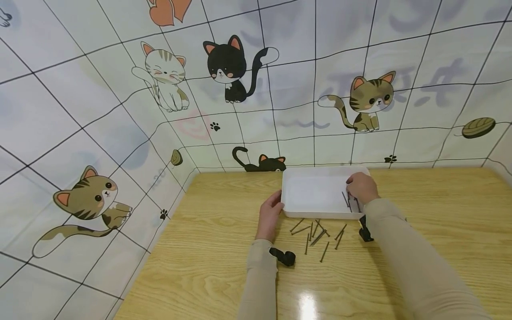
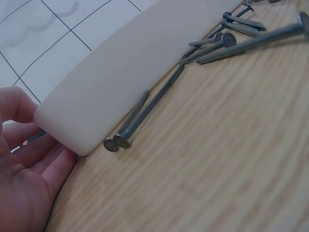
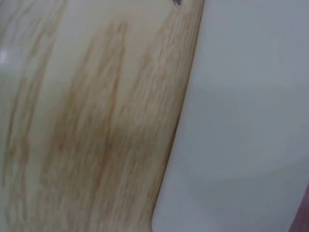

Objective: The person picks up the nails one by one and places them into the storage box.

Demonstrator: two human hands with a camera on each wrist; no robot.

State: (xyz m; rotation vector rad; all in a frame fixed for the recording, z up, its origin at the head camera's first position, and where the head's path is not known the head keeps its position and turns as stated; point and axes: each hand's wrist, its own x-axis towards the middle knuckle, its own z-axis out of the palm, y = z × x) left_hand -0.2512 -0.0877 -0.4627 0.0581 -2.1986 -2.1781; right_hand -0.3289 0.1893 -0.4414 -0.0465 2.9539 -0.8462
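Note:
A white rectangular tray (image 1: 312,215) lies on the table near the wall. My left hand (image 1: 270,215) grips its left front corner, thumb at the rim and fingers against the end wall, as the left wrist view shows of the same hand (image 2: 29,159). Over the tray's right end, my right hand (image 1: 362,187) reaches in with bent fingers. Several nails (image 1: 349,203) lie in the tray just below its fingertips; whether it pinches one cannot be made out. More dark nails (image 1: 318,237) are scattered on the table before the tray, two close along its front wall (image 2: 149,111).
The wooden table (image 1: 216,249) meets a wall (image 1: 296,102) covered in a grid and cartoon cats at the back and left. Each wrist wears a black camera mount (image 1: 283,257). The right wrist view holds mostly table (image 3: 96,121) and the tray's outer wall (image 3: 236,121).

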